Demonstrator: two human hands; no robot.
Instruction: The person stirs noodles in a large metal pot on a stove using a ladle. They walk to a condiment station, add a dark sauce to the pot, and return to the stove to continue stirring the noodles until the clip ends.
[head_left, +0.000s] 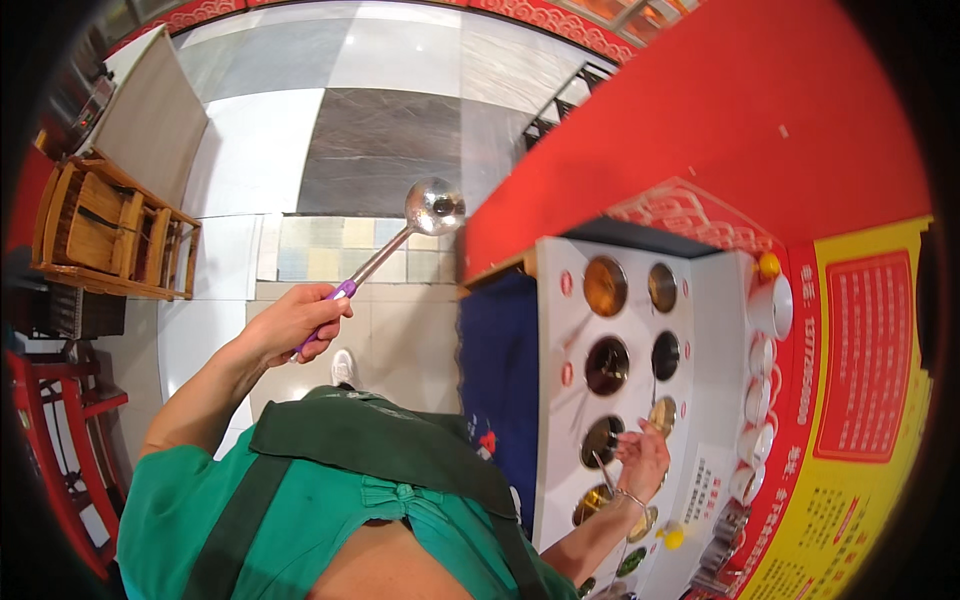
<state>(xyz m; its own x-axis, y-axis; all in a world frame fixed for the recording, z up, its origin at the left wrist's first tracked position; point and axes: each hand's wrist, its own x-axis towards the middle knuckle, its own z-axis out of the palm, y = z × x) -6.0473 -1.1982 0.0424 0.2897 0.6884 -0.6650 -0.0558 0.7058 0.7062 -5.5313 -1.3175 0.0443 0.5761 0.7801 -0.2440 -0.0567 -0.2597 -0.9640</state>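
My left hand (311, 322) grips the purple handle of a metal ladle (435, 206), held out over the floor. A small dark patch shows in the ladle's round bowl; whether it is sauce or a reflection is unclear. On the right, my right hand (643, 454) is over a white condiment counter (551, 420) with round wells. Its fingers are beside a well of dark contents (598, 442) and a well of pale contents (663, 415). A thin utensil handle (602, 469) slants near the fingers; I cannot tell whether they hold it.
Other wells hold orange contents (604, 285), dark liquid (607, 365) and chopped greens (631, 561). White bowls (757, 397) line the counter's far side, before a yellow sign (870, 360) with writing. A red panel (675, 135) rises ahead. Wooden chairs (112, 229) stand left.
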